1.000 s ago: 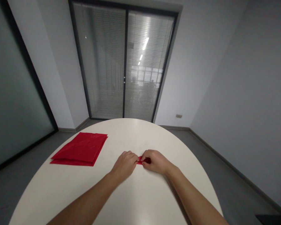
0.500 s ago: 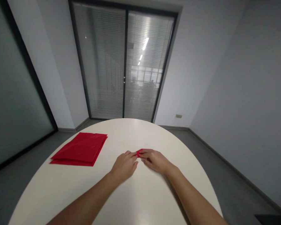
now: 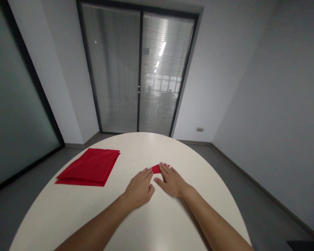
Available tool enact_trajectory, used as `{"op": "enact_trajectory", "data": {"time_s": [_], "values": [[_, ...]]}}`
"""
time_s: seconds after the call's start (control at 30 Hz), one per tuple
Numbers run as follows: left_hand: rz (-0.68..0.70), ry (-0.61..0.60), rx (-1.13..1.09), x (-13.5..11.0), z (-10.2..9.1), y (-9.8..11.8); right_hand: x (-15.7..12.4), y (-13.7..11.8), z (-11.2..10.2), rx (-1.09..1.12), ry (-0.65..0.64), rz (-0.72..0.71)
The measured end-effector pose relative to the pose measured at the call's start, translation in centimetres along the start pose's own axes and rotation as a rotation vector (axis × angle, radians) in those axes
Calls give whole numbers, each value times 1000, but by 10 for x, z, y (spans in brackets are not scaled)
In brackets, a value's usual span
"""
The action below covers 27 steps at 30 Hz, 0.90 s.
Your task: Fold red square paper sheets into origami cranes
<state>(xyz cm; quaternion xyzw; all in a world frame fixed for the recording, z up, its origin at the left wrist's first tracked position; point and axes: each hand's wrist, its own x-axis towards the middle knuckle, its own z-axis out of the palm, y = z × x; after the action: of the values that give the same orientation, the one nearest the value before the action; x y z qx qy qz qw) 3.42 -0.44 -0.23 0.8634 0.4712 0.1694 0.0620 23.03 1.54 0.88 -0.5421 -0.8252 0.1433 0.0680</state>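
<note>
- Now looking at a small red piece (image 3: 156,169), showing as a short, flat-looking strip in one plain, even colour.
- Showing an upper edge slanting up toward the right, and a lower edge running nearly level.
- Disappearing in the middle under spread fingers, then peeking out beyond them as a little red tip; being too small here for reading any creases.
- Lying on the round white table (image 3: 146,146), straight ahead, out beyond both thumbs.
- Matching in colour the larger red sheets (image 3: 91,166), lying layered and well apart, over by the table's left edge.
- Coming to the left hand (image 3: 138,188): reaching in palm down, holding the fingers close together and slightly bent, touching the strip's left end with the fingertips.
- Holding the left thumb well off from those fingers, so resting rather than clamping.
- Over to the right hand (image 3: 172,181): spreading wider, stretching the fingers flat across the strip, covering its middle.
- Angling the right thumb out toward the left hand, near the strip's lower edge but apart from it, and gripping nothing.
</note>
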Motion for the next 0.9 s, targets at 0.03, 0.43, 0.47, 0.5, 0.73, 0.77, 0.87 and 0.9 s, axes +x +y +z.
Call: {"op": "enact_trajectory", "data": {"time_s": [0.03, 0.43, 0.47, 0.5, 0.73, 0.77, 0.87, 0.9], "values": [[-1, -9, 11, 0, -1, 1, 0, 2, -2, -12, -1, 41], [67, 30, 17, 0, -8, -5, -2, 2, -4, 34, -38, -196], [63, 45, 14, 1, -9, -5, -2, 2, -5, 41, -35, -174], [61, 56, 7, 1, -11, -5, -2, 3, -6, 46, -31, -154], [209, 61, -141, 2, -17, -10, -1, 17, -5, -3, 28, -114], [225, 70, -163, 2, -17, -11, -1, 18, -5, -13, 29, -120], [243, 97, -205, 3, -17, -11, 0, 20, -4, -20, 25, -152], [242, 104, -210, 3, -17, -11, 0, 21, -5, -20, 33, -163]]}}
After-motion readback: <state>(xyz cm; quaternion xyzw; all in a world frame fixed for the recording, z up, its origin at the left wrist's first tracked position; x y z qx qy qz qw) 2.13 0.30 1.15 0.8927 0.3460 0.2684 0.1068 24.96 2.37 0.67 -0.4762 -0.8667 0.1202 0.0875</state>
